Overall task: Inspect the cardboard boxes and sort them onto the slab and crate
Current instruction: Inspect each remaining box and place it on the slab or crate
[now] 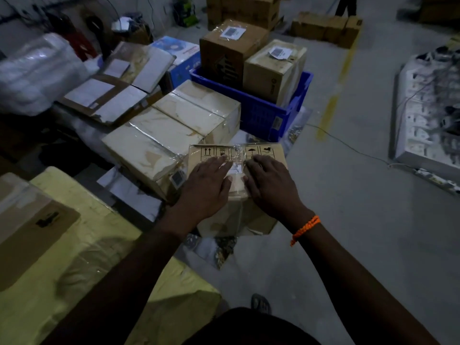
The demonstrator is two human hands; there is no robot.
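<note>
A taped cardboard box (267,151) with handling symbols printed along its far edge stands on the floor in front of me. My left hand (207,181) and my right hand (268,181) lie flat on its top, fingers spread, palms down. Behind it to the left, a row of pale taped boxes (174,130) lies side by side on a low slab whose surface is mostly hidden. Farther back, a blue plastic crate (258,113) holds two upright cardboard boxes (225,49), (272,68) with paper labels on top.
A yellow-wrapped bundle (99,245) with a brown carton on it fills the near left. Flattened cartons (109,95) and a white plastic bag (42,68) lie at the far left. More cartons (326,27) stand at the back. Bare grey floor, a yellow line and a white panel (428,108) lie to the right.
</note>
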